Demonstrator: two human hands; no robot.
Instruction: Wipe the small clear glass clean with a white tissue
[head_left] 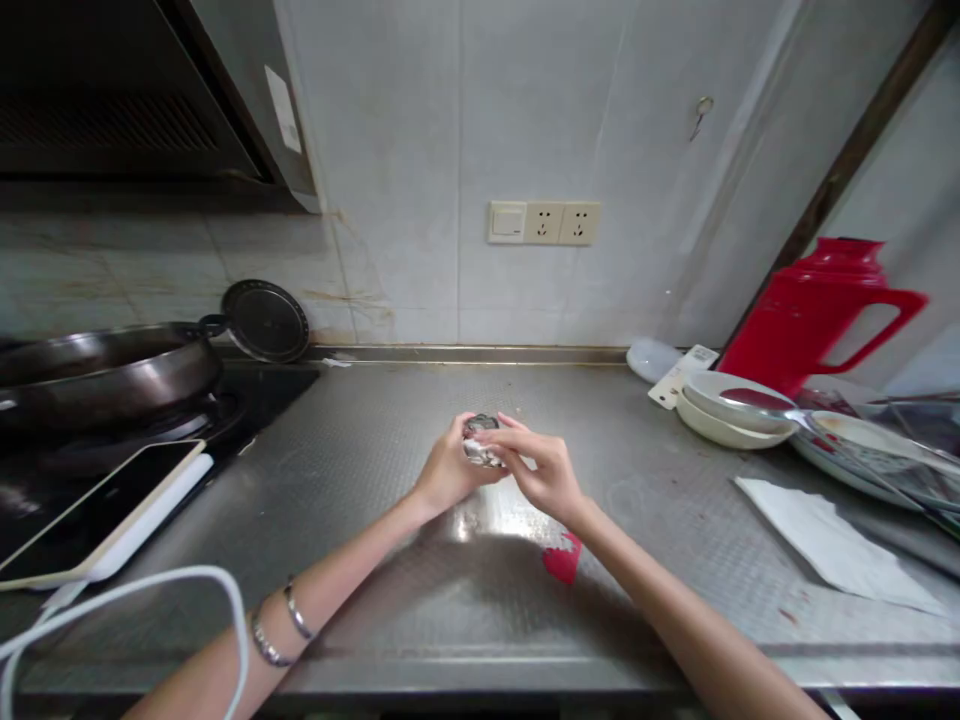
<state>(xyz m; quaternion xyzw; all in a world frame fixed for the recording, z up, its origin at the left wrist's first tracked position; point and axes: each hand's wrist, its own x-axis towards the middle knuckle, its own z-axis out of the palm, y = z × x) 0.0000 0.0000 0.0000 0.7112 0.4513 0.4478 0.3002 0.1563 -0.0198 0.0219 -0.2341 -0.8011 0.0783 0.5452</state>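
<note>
Both my hands meet over the middle of the steel counter (390, 440). My left hand (446, 470) is closed round a small crumpled silvery object (480, 440), which looks like foil. My right hand (544, 465) pinches the same object from the right with fingertips on its top. A small red piece (562, 560) lies on the counter just under my right wrist. Bracelets circle my left forearm.
A dark wok (97, 375) and a round lid (266, 320) sit on the stove at left, with a tablet (97, 510) and white cable (150, 590) in front. Stacked bowls (731, 405), plates, a red thermos jug (814, 310) and white paper (825, 540) are at right.
</note>
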